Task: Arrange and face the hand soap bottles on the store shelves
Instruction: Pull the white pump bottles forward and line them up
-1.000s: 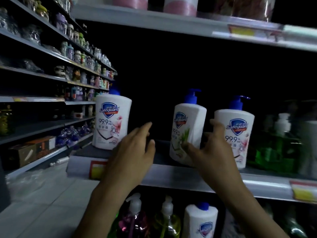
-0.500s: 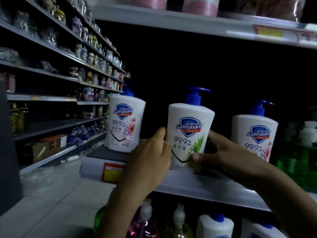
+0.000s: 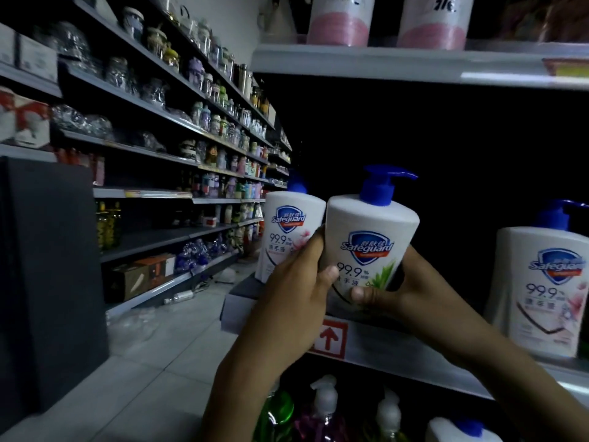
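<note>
The middle soap bottle (image 3: 371, 250), white with a blue pump, sits above the front edge of the shelf (image 3: 398, 342), label facing out and tilted a little to the left. Both hands cover its base, so whether it rests on the shelf cannot be told. The left hand (image 3: 296, 288) wraps its left side, thumb on the label. The right hand (image 3: 401, 288) grips the right side, thumb across the lower front.

A second bottle (image 3: 287, 231) stands just beside it on the left, partly hidden behind the left hand. A third bottle (image 3: 548, 291) stands well apart on the right. A red arrow tag (image 3: 328, 338) is on the shelf edge. Clear pump bottles (image 3: 325, 406) stand on the shelf below, pink-banded containers (image 3: 339, 20) above.
</note>
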`<state>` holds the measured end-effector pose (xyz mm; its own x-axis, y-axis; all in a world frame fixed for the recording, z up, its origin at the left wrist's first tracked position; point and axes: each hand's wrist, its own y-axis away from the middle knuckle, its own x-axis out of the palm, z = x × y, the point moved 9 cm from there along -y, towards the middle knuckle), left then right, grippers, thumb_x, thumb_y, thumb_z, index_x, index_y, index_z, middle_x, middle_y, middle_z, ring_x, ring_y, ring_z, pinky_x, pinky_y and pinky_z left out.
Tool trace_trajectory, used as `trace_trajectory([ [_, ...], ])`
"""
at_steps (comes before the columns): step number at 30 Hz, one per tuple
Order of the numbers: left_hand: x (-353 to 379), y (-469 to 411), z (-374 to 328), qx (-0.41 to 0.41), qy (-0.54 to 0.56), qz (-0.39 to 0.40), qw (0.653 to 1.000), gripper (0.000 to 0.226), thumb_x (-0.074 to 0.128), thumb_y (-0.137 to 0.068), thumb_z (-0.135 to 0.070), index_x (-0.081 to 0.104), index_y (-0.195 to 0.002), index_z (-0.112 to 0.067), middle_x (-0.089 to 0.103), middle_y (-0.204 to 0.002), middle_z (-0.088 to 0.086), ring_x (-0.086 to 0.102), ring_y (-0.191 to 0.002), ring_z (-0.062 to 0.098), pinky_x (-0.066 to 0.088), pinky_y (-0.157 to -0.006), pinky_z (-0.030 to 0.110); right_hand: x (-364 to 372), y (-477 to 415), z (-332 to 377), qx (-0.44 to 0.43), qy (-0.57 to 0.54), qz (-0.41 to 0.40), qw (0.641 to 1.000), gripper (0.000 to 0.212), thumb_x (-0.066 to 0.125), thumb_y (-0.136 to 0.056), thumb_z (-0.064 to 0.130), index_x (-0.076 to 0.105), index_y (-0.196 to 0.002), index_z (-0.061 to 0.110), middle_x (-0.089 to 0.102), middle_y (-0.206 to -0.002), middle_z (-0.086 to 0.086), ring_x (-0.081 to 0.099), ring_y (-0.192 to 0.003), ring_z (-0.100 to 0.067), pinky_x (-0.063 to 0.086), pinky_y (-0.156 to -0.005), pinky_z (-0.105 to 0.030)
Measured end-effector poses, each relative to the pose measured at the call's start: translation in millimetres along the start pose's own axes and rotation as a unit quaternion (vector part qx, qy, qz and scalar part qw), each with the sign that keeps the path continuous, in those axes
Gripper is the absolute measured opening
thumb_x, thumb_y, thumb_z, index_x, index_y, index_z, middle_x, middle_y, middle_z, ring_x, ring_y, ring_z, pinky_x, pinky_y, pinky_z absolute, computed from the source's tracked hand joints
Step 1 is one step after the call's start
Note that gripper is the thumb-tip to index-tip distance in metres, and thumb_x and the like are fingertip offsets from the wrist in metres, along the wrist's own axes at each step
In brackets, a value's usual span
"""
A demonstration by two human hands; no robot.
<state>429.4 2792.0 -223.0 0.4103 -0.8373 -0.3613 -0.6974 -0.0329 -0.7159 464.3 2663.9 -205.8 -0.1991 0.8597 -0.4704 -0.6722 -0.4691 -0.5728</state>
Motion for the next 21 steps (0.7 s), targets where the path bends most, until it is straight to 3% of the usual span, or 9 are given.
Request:
trace_trajectory([
  [4,-16,7,12,-0.017,-0.002,-0.004,1.000,0.038,0.037,-0.101,-0.032,0.034,-0.137,-0.041,0.051,-0.133,-0.019,0.048,-0.116,-0.007,0.040,-0.091,0.014,22,-10,1,-0.001,-0.005,0.027,1.000,0.063,0.073,-0.079,0.002,0.043,-0.131,0.022,0.067,-0.117,0.005,0.066,-0.105,-0.004,0.056,-0.082,-0.023],
  [7,-22,10,15,-0.024,-0.004,-0.013,1.000,0.046,0.039,-0.099,-0.037,0.023,-0.141,-0.047,0.048,-0.136,-0.022,0.047,-0.117,-0.009,0.041,-0.095,0.019,31,-15,4,-0.019,0.038,0.010,0.999,0.062,0.075,-0.081,0.012,0.039,-0.128,0.030,0.063,-0.119,0.011,0.062,-0.108,-0.001,0.055,-0.089,-0.027],
  [10,-25,12,19,-0.033,-0.011,-0.019,0.999,0.050,0.040,-0.098,-0.038,0.017,-0.141,-0.052,0.046,-0.138,-0.023,0.047,-0.119,-0.006,0.044,-0.100,0.029,39,-15,11,-0.029,0.063,0.004,0.998,0.050,0.071,-0.084,0.015,0.041,-0.116,0.038,0.062,-0.112,0.018,0.060,-0.103,0.007,0.051,-0.087,-0.016],
  [12,-30,13,23,-0.047,-0.037,-0.033,0.998,0.049,0.039,-0.097,-0.042,0.019,-0.141,-0.049,0.050,-0.134,-0.018,0.052,-0.116,0.001,0.048,-0.096,0.036,44,-15,15,-0.025,0.090,0.006,0.996,0.037,0.066,-0.089,0.021,0.042,-0.110,0.040,0.061,-0.111,0.021,0.059,-0.101,0.010,0.049,-0.085,-0.011],
  [14,-39,14,26,-0.063,-0.077,-0.058,0.993,0.043,0.036,-0.096,-0.046,0.026,-0.138,-0.043,0.056,-0.126,-0.011,0.057,-0.106,0.008,0.051,-0.087,0.041,50,-18,14,-0.003,0.121,0.009,0.993,0.031,0.059,-0.092,0.033,0.039,-0.116,0.039,0.061,-0.113,0.019,0.059,-0.097,0.009,0.050,-0.083,-0.011],
  [17,-47,13,30,-0.083,-0.093,-0.078,0.989,0.036,0.033,-0.095,-0.046,0.030,-0.131,-0.041,0.058,-0.116,-0.007,0.059,-0.095,0.011,0.052,-0.078,0.040,55,-24,9,0.034,0.156,-0.006,0.987,0.043,0.056,-0.092,0.043,0.038,-0.128,0.026,0.064,-0.118,0.007,0.062,-0.101,-0.007,0.053,-0.087,-0.027],
  [21,-52,10,36,-0.088,-0.083,-0.075,0.990,0.039,0.032,-0.094,-0.048,0.029,-0.133,-0.043,0.058,-0.119,-0.007,0.058,-0.098,0.011,0.051,-0.081,0.041,63,-22,10,0.076,0.237,-0.039,0.968,0.066,0.045,-0.092,0.056,0.024,-0.141,0.018,0.064,-0.120,-0.005,0.063,-0.103,-0.025,0.052,-0.087,-0.043],
])
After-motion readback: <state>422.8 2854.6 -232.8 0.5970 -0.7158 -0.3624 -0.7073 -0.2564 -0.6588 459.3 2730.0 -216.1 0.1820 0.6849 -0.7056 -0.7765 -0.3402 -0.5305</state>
